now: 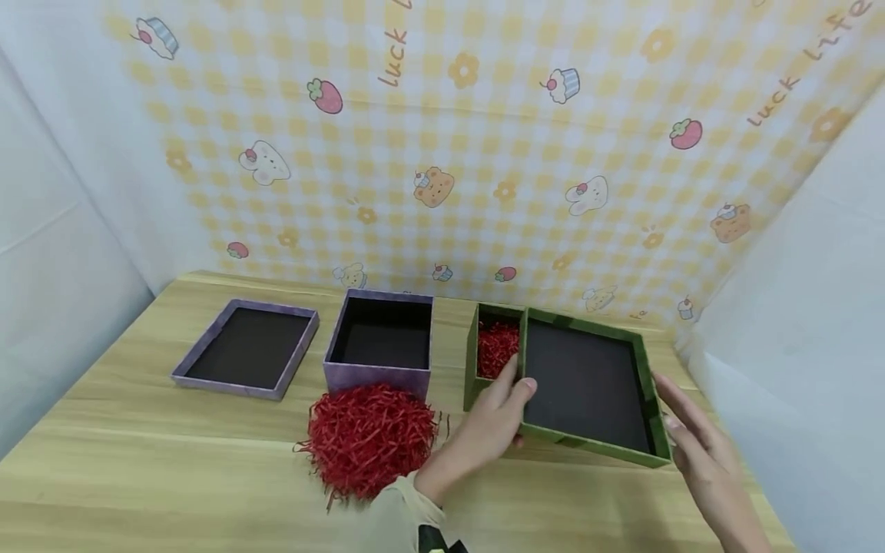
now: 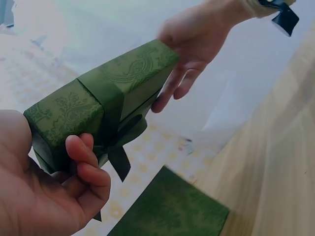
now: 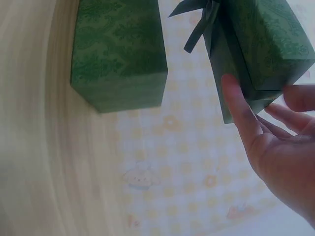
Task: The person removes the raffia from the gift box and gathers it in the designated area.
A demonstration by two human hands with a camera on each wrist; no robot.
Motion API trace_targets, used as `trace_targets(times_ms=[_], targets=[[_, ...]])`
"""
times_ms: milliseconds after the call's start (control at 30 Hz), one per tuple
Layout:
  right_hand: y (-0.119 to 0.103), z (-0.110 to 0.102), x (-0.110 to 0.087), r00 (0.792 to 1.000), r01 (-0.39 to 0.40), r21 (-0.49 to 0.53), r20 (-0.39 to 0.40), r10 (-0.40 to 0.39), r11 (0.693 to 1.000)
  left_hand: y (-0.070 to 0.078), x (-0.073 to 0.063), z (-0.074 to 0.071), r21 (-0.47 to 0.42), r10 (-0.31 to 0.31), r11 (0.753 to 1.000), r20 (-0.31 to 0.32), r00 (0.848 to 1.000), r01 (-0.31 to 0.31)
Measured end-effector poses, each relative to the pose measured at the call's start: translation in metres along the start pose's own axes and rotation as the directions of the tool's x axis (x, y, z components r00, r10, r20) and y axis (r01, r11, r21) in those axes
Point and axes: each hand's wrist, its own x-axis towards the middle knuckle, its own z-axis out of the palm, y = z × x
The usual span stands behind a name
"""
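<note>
A green patterned box lid [image 1: 588,384] with a dark lining is held tilted, its hollow side facing the head camera. My left hand [image 1: 487,422] grips its left edge, thumb on the rim, fingers curled beneath. At the opposite edge my right hand [image 1: 708,453] touches the lid with fairly straight fingers. A dark green ribbon bow [image 2: 130,132] hangs from the lid's outside in the left wrist view. Just left of the lid stands a green box [image 1: 472,369], partly hidden behind it, with red shredded paper [image 1: 499,346] inside.
A heap of red shredded paper [image 1: 369,442] lies on the wooden table [image 1: 173,468]. Behind it is an open purple box [image 1: 376,376] with a dark interior. Further left a purple lid [image 1: 249,346] rests hollow side up. A checked cloth [image 1: 387,153] hangs behind the table.
</note>
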Motion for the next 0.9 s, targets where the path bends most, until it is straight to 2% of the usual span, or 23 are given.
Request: trace_targets(times_ms=[100, 200, 300, 367, 533, 633, 700, 900], targets=[[0.005, -0.013, -0.007, 0.995, -0.1, 0.179, 0.031, 0.096, 0.979, -0.002, 0.003, 0.015, 0.013, -0.009, 1.0, 0.02, 1.0, 0.009], [0.01, -0.025, -0.012, 0.976, -0.215, 0.158, 0.02, 0.215, 0.964, -0.002, 0.006, 0.03, 0.026, -0.036, 0.999, 0.052, 0.998, 0.035], [0.015, -0.033, -0.016, 0.948, -0.311, 0.096, -0.042, 0.316, 0.946, -0.004, 0.01, 0.043, 0.045, -0.061, 0.997, 0.089, 0.994, 0.057], [0.019, -0.038, -0.019, 0.934, -0.337, 0.067, -0.1, 0.342, 0.939, -0.004, 0.014, 0.049, 0.053, -0.078, 0.996, 0.114, 0.99, 0.073], [0.026, -0.048, -0.028, 0.903, -0.363, 0.128, -0.195, 0.382, 0.923, -0.006, 0.022, 0.063, 0.031, -0.087, 0.996, 0.158, 0.984, 0.083], [0.029, -0.053, -0.031, 0.878, -0.408, 0.155, -0.204, 0.434, 0.9, -0.008, 0.025, 0.07, 0.022, -0.061, 0.998, 0.17, 0.984, 0.058], [0.032, -0.056, -0.033, 0.864, -0.437, 0.131, -0.213, 0.456, 0.89, -0.011, 0.027, 0.074, 0.01, -0.047, 0.999, 0.174, 0.984, 0.046], [0.04, -0.064, -0.04, 0.826, -0.508, 0.091, -0.233, 0.514, 0.857, -0.023, 0.03, 0.087, -0.023, -0.066, 0.997, 0.163, 0.984, 0.071]])
